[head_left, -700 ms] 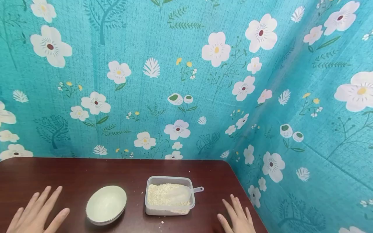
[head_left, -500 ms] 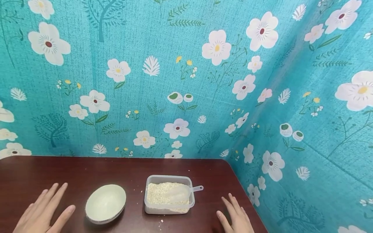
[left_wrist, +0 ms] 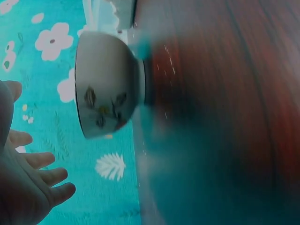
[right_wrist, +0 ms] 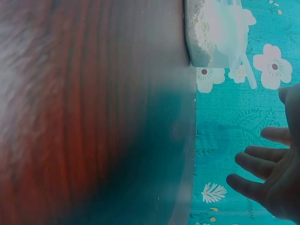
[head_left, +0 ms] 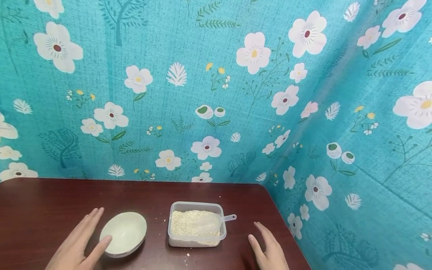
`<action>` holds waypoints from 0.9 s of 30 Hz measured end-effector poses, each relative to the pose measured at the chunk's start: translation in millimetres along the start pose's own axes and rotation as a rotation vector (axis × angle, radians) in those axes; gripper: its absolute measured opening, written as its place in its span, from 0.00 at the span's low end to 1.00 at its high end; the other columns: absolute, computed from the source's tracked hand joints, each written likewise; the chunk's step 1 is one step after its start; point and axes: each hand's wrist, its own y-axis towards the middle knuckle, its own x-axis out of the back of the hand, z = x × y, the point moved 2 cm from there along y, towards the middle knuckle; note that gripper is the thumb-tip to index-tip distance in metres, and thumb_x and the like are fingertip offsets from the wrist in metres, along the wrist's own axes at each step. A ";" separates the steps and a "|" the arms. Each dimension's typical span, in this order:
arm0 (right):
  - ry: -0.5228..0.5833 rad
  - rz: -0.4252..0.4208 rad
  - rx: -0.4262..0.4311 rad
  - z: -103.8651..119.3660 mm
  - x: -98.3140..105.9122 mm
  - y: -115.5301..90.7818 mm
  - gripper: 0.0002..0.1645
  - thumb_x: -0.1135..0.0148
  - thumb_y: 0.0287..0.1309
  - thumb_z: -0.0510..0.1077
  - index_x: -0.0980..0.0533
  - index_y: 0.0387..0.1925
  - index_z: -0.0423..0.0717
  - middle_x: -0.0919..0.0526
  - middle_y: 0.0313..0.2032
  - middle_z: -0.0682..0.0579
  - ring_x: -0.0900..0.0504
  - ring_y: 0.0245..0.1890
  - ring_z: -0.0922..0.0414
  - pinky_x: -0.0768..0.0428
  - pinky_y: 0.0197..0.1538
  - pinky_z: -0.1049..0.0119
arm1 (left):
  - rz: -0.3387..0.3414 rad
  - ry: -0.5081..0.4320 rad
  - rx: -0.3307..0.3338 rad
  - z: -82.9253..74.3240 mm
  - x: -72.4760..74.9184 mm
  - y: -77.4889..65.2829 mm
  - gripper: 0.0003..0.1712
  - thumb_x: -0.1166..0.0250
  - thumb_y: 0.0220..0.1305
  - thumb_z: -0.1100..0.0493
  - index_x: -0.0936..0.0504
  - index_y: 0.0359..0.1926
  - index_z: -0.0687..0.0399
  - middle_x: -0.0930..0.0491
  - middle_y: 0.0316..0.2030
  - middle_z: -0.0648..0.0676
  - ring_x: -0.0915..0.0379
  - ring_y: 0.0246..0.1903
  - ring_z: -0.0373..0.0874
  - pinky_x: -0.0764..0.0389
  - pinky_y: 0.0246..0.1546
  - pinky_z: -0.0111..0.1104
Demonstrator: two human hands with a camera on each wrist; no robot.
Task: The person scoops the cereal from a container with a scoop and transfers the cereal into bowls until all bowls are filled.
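My left hand (head_left: pixel 75 243) is at the left side of a pale round bowl (head_left: pixel 126 232), fingers straight and thumb tip overlapping the rim in the head view. The left wrist view shows the bowl's outer wall (left_wrist: pixel 105 79) with a painted flower, and the fingers apart from it. To the right of the bowl stands a clear plastic tub (head_left: pixel 193 243) of pale oat-like flakes (head_left: pixel 182 222). A translucent scoop (head_left: pixel 209 224) lies in the flakes, its handle sticking out over the right rim. My right hand (head_left: pixel 270 249) hovers right of the tub, fingers extended and holding nothing.
The dark red-brown table (head_left: pixel 148 195) has a rounded far right corner and its right edge runs close by my right hand. Crumbs of flakes (head_left: pixel 188 255) are scattered around the tub. A turquoise flowered cloth (head_left: pixel 162 112) hangs behind and on the right.
My left hand has moved right, up to the bowl. The right hand has shifted slightly left and turned more sideways. Bowl, tub and scoop stay in place.
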 end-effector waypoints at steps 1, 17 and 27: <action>0.010 -0.011 0.004 0.5 -0.8 0.9 0.37 0.46 0.69 0.67 0.27 0.66 0.46 0.23 0.62 0.45 0.25 0.63 0.43 0.25 0.62 0.41 | -0.009 -0.013 -0.013 -3.7 -1.9 0.0 0.48 0.41 0.71 0.40 0.53 0.81 0.52 0.45 0.73 0.71 0.55 0.72 0.72 0.51 0.63 0.75; 0.241 -0.127 0.053 11.6 -14.4 7.2 0.20 0.39 0.70 0.53 0.21 0.58 0.51 0.14 0.51 0.53 0.16 0.51 0.55 0.16 0.52 0.56 | -0.138 -0.117 -0.149 -54.3 -26.5 2.2 0.47 0.29 0.64 0.50 0.43 0.78 0.38 0.34 0.70 0.55 0.42 0.64 0.38 0.22 0.46 0.31; 0.514 -0.048 -0.046 20.9 -25.9 19.6 0.20 0.41 0.72 0.49 0.22 0.57 0.42 0.14 0.49 0.44 0.13 0.45 0.51 0.13 0.43 0.62 | -0.030 -0.271 -0.134 -83.7 -48.2 6.5 0.42 0.33 0.68 0.48 0.42 0.78 0.43 0.35 0.72 0.56 0.39 0.69 0.47 0.28 0.64 0.44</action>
